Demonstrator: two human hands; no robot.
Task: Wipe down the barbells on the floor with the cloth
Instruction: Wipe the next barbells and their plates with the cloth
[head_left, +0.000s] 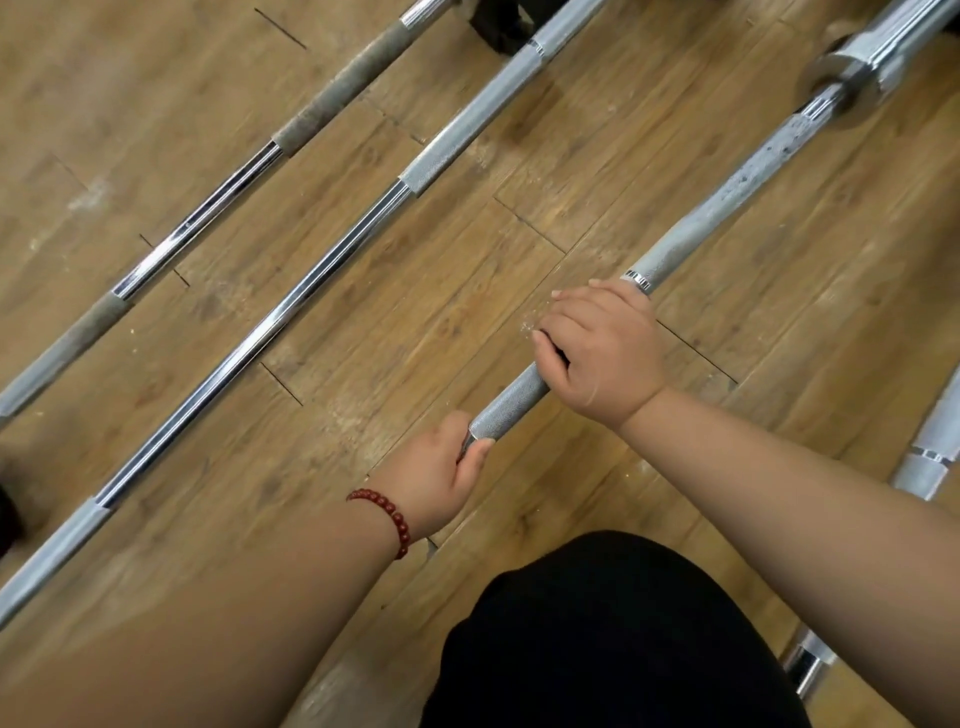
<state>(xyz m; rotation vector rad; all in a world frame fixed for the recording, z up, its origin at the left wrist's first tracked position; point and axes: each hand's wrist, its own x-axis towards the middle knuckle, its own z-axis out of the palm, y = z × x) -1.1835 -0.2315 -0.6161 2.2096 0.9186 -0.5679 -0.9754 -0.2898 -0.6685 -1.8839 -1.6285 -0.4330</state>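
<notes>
Barbell (727, 202), long axis running near-left to far-right over the floor (363, 312). Left hand (441, 467) and right hand (597, 348) both curl round it, the right one farther along toward the collar (831, 78). No cloth shows in either hand.

I am watching long steel barbells lying diagonally, lower left to upper right, apart from one another on the wooden plank floor (426, 312). The far-left barbell (197, 228) is showing dull, brownish knurled grips either side of a shiny chrome middle. The middle barbell (332, 260) is showing clean bright knurling and a mirror-smooth centre. The nearest barbell (727, 202) is carrying chalky white patches on its knurling and running up to a thick chrome sleeve; my left hand (441, 478) and right hand (602, 353) are gripping it. A fourth barbell (930, 447) is showing partly at the right edge.
</notes>
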